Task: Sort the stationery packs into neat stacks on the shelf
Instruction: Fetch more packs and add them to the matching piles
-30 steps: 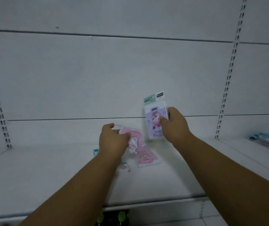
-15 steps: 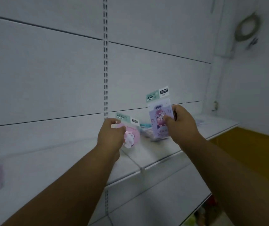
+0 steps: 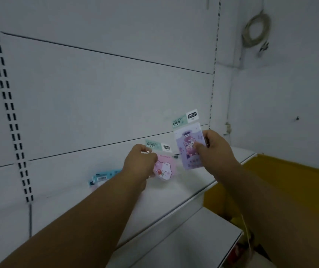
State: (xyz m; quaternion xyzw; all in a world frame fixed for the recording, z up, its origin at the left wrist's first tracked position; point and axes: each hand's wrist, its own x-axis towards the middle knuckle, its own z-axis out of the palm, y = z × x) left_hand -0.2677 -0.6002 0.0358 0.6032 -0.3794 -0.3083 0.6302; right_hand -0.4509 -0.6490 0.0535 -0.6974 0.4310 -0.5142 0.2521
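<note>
My left hand [image 3: 139,161] grips a pink stationery pack [image 3: 164,167] with a cartoon bear and a mint header card, held just above the white shelf [image 3: 170,192]. My right hand [image 3: 215,147] holds a purple pack [image 3: 187,146] upright by its right edge, higher than the pink one and beside it. Both packs hang in the air over the right section of the shelf. A small heap of blue packs [image 3: 104,176] lies on the shelf to the left, partly hidden behind my left forearm.
A lower white shelf [image 3: 183,246] juts out below. The shelf unit ends at the right upright [image 3: 212,93]; beyond it are a white wall, a coiled cable [image 3: 257,29] and a yellow surface [image 3: 290,182]. A slotted upright [image 3: 9,105] runs down the left.
The view has swung right along the shelf, and both hands have carried their packs with it. The packs lying on the earlier section are out of view; the blue heap now sits left.
</note>
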